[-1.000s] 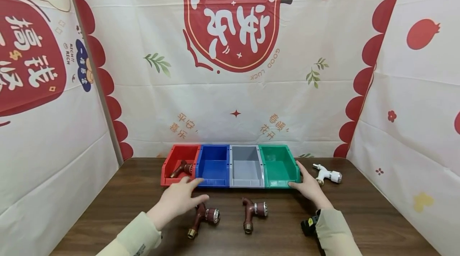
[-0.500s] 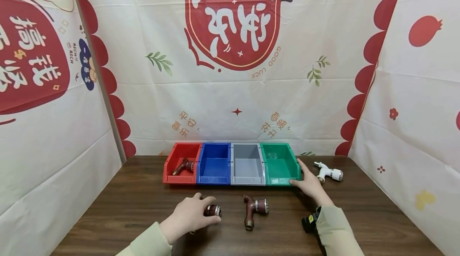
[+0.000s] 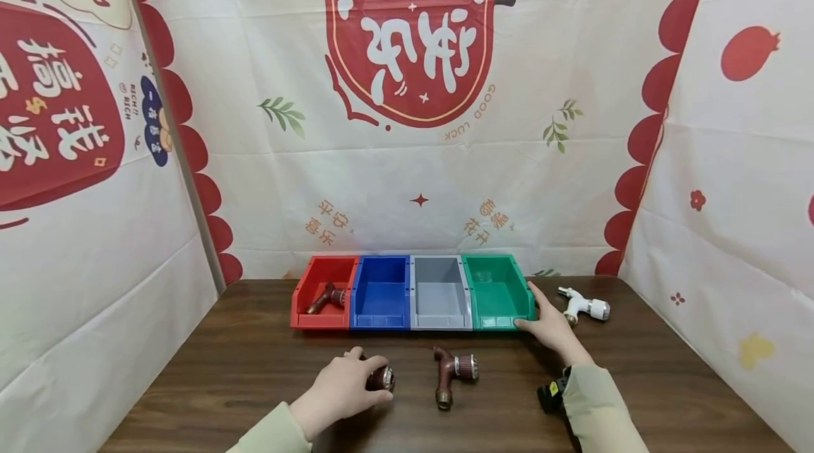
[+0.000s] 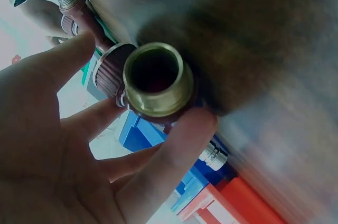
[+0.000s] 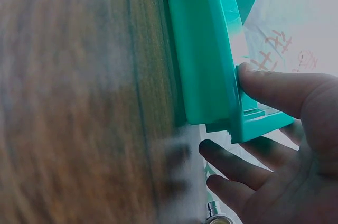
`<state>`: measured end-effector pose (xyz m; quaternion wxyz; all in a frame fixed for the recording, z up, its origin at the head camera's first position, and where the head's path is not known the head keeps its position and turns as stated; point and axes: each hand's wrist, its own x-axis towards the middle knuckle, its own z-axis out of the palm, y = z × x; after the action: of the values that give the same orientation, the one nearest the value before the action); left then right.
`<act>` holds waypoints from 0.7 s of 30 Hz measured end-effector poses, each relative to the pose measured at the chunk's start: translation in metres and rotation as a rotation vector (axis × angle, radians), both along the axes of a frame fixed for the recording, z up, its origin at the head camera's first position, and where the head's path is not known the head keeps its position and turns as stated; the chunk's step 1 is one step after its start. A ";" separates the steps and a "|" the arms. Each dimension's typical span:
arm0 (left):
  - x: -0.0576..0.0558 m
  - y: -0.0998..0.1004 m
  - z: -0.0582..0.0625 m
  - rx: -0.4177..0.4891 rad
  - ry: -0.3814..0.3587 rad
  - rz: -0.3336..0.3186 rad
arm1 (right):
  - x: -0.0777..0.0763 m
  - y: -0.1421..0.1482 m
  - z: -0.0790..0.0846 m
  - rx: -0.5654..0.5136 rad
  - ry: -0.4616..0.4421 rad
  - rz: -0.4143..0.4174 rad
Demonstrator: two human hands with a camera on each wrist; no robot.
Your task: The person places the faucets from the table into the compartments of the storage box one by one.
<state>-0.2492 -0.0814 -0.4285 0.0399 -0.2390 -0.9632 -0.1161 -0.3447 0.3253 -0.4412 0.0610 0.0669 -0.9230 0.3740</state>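
Observation:
My left hand (image 3: pixel 343 384) grips a dark red-brown faucet (image 3: pixel 380 379) at the front left of the table, covering most of it. Its open brass end (image 4: pixel 157 81) faces the camera in the left wrist view, with the ribbed knob (image 4: pixel 112 71) beside my thumb. My right hand (image 3: pixel 550 326) holds the right front corner of the green bin (image 3: pixel 499 297). In the right wrist view, the thumb (image 5: pixel 264 81) lies on the bin's front lip and other fingers are at its side. A second red-brown faucet (image 3: pixel 446 375) lies between the hands.
Left of the green bin, red (image 3: pixel 305 297), blue (image 3: pixel 381 297) and grey (image 3: pixel 440 297) bins join it in a row. Another red-brown faucet (image 3: pixel 327 297) lies in the red bin. A white faucet (image 3: pixel 581 306) lies right of my right hand. A patterned cloth (image 3: pixel 394 177) hangs behind.
My left hand has come down and right from in front of the red and blue bins onto the left faucet and closed round it. My right hand has stayed at the green bin.

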 end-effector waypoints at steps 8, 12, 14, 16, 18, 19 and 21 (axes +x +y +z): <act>-0.003 0.002 0.000 0.009 -0.014 -0.002 | -0.001 0.002 0.001 0.007 -0.004 -0.009; -0.003 0.003 0.000 0.016 -0.030 -0.005 | -0.001 0.002 0.000 0.018 0.010 -0.009; -0.003 0.002 0.000 0.019 -0.025 -0.008 | 0.000 0.002 -0.001 0.020 0.014 -0.008; -0.003 0.001 -0.001 0.016 -0.018 -0.010 | 0.000 0.001 -0.002 0.023 0.018 -0.005; -0.003 0.000 -0.001 0.015 -0.010 -0.015 | -0.001 0.000 -0.003 0.022 0.020 -0.002; -0.003 0.000 -0.001 0.012 -0.008 -0.016 | -0.001 -0.001 -0.003 0.021 0.022 -0.002; -0.004 0.000 0.000 0.009 -0.005 -0.022 | -0.002 -0.001 -0.003 0.023 0.026 -0.005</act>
<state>-0.2530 -0.0814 -0.4288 0.0374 -0.2489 -0.9601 -0.1214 -0.3467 0.3242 -0.4438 0.0734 0.0700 -0.9265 0.3624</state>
